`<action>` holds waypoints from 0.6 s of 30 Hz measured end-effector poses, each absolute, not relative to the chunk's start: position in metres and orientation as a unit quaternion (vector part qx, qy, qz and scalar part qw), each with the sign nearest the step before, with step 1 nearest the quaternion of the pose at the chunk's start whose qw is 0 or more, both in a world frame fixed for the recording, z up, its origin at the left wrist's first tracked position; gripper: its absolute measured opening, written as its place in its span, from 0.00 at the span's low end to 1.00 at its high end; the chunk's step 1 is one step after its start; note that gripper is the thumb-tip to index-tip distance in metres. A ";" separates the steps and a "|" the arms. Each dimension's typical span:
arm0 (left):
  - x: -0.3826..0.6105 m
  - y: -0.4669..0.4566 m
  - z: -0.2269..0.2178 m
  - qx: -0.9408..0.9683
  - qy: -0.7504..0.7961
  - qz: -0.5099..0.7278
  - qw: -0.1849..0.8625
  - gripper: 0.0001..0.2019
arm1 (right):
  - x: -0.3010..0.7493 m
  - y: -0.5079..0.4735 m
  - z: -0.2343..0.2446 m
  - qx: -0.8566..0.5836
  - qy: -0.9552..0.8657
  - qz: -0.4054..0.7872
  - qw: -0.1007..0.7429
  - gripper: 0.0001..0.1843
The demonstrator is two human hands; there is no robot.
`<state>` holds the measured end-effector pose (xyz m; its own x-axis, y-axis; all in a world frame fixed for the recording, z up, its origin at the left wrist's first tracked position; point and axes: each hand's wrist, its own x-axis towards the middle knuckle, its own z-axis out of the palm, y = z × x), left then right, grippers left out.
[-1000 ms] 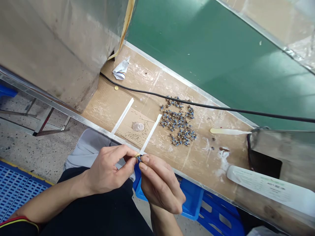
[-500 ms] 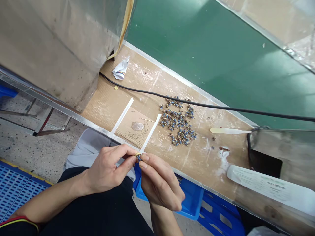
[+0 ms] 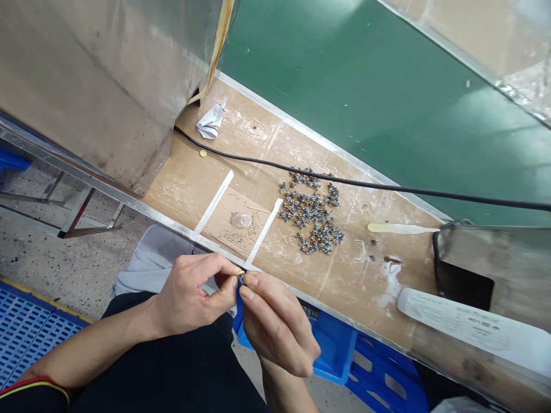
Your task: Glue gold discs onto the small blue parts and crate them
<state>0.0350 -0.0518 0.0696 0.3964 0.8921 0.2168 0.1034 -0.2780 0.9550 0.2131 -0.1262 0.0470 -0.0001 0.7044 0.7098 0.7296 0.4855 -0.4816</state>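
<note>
Just off the bench's front edge, my left hand point(image 3: 200, 292) and my right hand point(image 3: 278, 321) meet, fingertips nearly touching. Both pinch a small blue and brass-coloured metal piece point(image 3: 240, 276), mostly covered by the fingers. Beyond them lies a piece of cardboard point(image 3: 228, 209) between two white strips, bearing a small clear cup point(image 3: 240, 220), a thin stick point(image 3: 259, 209) and scattered tiny dark bits point(image 3: 235, 236). Right of it sits a pile of small blue and brass-coloured pieces point(image 3: 312, 209), similar in colour to the one I hold.
A black cable point(image 3: 258, 162) crosses the bench point(image 3: 353, 269). Crumpled paper point(image 3: 210, 121) lies at the back left. On the right are a pale flat stick point(image 3: 400, 229) and a white bottle point(image 3: 473, 330). A blue bin point(image 3: 331, 350) stands below the edge.
My right hand has shifted slightly left and down, and my left fingertips have tilted a little. The small piece stays between both hands. The bench items are unmoved.
</note>
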 end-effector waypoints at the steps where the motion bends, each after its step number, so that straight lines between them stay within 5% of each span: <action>1: 0.035 -0.052 0.070 0.687 0.363 0.414 0.474 0.08 | 0.214 -0.128 0.046 -0.508 -0.708 -0.008 0.491 0.30; 18: 0.039 -0.049 0.067 0.659 0.408 0.403 0.487 0.07 | 0.208 -0.119 0.046 -0.501 -0.697 0.002 0.513 0.27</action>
<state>0.0394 -0.0488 0.0667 0.3426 0.9300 0.1334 0.1460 -0.1930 0.9703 0.2082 -0.1186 0.0463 0.0279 0.7001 0.7135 0.6961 0.4987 -0.5165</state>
